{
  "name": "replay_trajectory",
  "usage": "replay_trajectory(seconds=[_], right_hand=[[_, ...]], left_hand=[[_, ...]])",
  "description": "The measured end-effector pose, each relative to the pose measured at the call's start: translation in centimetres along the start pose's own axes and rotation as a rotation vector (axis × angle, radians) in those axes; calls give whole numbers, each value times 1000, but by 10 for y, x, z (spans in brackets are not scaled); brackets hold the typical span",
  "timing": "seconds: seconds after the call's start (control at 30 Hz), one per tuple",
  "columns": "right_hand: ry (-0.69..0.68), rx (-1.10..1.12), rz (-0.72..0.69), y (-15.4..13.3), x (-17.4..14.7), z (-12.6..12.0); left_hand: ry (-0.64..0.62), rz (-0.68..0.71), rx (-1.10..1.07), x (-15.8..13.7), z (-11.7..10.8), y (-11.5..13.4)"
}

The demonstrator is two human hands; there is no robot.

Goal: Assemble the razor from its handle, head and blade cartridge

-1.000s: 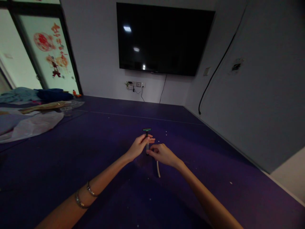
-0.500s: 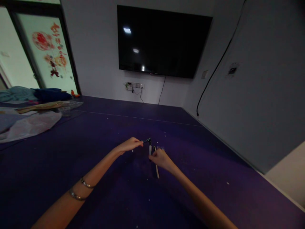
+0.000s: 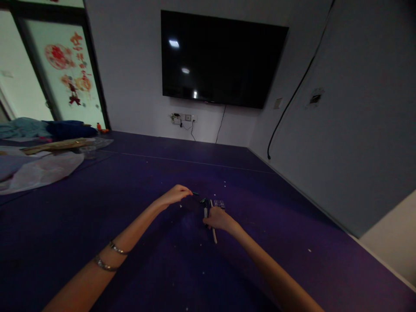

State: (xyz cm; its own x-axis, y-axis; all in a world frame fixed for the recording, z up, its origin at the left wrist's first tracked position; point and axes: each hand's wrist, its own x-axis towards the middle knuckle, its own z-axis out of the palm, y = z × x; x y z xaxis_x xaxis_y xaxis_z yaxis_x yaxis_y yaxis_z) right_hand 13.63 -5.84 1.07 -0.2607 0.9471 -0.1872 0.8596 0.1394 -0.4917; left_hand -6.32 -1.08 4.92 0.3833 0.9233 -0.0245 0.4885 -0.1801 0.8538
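Note:
In the head view, my right hand (image 3: 218, 218) is closed around the handle of a razor (image 3: 205, 211), its dark head toward the far side. My left hand (image 3: 177, 195) pinches a small, thin dark piece (image 3: 195, 193), held apart from the razor head; it is too small to name surely. Under and beside my right hand lies a pale, slender curved stick (image 3: 214, 236), its middle partly hidden by the hand. Just beyond the knuckles sits a small clear plastic case (image 3: 219, 203) that looks divided into sections.
The purple surface (image 3: 146, 242) carries scattered white bits. At far left lie a translucent plastic bag (image 3: 48, 171), a clear cup (image 3: 88, 151) and dark blue cloth (image 3: 69, 128). A television (image 3: 224, 60) hangs on the wall, and a black cable (image 3: 294, 95) dangles at right.
My left hand has drawn slightly left, and the dark piece is now separated from the razor head. The razor in my right hand has dropped a little toward me.

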Motion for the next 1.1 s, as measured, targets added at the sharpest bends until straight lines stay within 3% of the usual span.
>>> replay_trajectory(seconds=[0.17, 0.33, 0.53, 0.67, 0.8, 1.1], right_hand=[[11, -52, -37, -2, -4, -1], [75, -28, -84, 2, -13, -18], [153, -3, -34, 35, -19, -36], [207, -10, -31, 63, -22, -36], [246, -46, -78, 85, -31, -37], [299, -24, -71, 110, -47, -38]], left_hand=[[47, -21, -2, 1, 2, 0], [94, 49, 23, 14, 6, -18], [258, 194, 311, 44, 12, -50], [217, 349, 536, 58, 11, -67], [187, 416, 616, 64, 6, -78], [152, 535, 704, 74, 11, -72]])
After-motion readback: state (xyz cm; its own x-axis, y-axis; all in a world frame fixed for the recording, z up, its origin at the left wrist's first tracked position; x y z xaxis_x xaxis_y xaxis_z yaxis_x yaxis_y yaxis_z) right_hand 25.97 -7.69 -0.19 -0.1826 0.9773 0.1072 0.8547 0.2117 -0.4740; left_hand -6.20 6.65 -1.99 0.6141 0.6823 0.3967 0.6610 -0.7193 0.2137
